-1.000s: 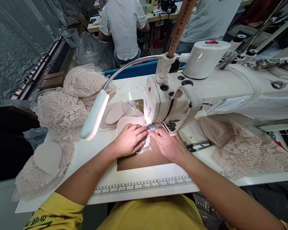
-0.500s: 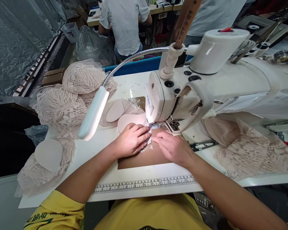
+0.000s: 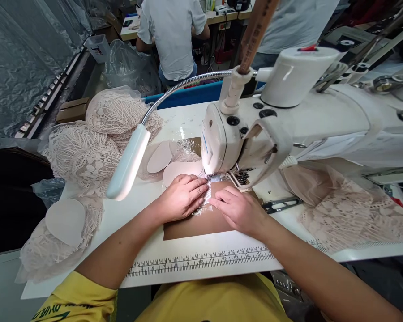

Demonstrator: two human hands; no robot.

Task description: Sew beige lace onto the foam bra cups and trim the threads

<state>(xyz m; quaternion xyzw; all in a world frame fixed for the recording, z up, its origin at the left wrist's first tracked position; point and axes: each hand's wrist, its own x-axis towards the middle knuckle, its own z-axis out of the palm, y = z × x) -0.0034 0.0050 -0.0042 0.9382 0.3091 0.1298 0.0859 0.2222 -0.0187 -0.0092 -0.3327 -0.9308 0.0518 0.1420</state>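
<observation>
My left hand (image 3: 180, 197) lies over a piece of white lace fabric (image 3: 207, 195), its fingers together and pressing the fabric near the presser foot (image 3: 209, 178). On the other side, my right hand (image 3: 242, 210) has its fingers curled, with the thumb and forefinger tips at the fabric's right edge. Most of the piece is hidden under my left hand and the machine head. The sewing machine (image 3: 218, 134) stands over both hands. A smooth pale cup piece (image 3: 179, 171) lies just behind my left fingers. Beneath my hands is a brown sheet (image 3: 195, 227) on the table.
Beige lace cups (image 3: 97, 165) are piled at the left, with another smooth pad (image 3: 65, 222) nearer me. A gooseneck lamp (image 3: 127, 163) arches over the table. More lace fabric (image 3: 352, 205) lies at the right. A ruler strip (image 3: 201, 261) runs along the front edge. Two people sit beyond.
My right fingertips have shifted slightly toward me along the lace edge. My left hand stays almost in place. The whole view has moved a little.
</observation>
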